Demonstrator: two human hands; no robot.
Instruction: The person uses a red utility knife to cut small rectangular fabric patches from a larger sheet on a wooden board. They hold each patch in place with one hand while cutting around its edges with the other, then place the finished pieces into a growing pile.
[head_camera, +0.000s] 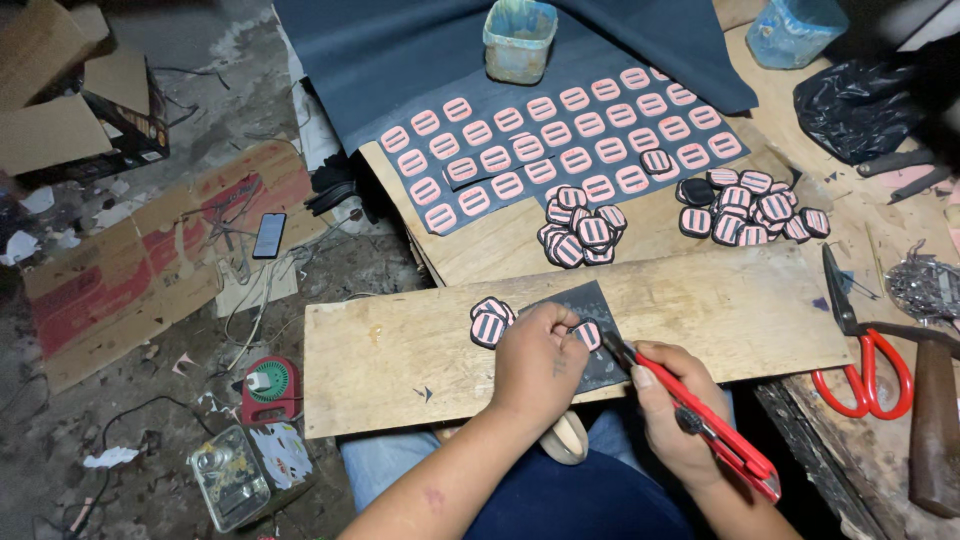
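Both hands meet at the pink buckle (588, 334), right hand (672, 415) gripping a red knife (700, 420).

Pink striped patch (588, 334) on dark sheet (590, 300).

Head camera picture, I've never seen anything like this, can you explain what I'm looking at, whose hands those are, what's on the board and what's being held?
The picture comes from a camera worn on a person's head, looking down at their own two bare hands; no machine is involved. A long wooden board lies across their lap. The left hand presses a small pink striped piece onto a dark sheet scrap on that board. The right hand holds a red utility knife, its tip at that piece. A few finished pieces lie just beside the left hand. Farther off, a dark sheet carries rows of the same pink shapes, with two loose piles of cut ones nearby and a plastic cup standing on it. Red-handled scissors lie at the right.
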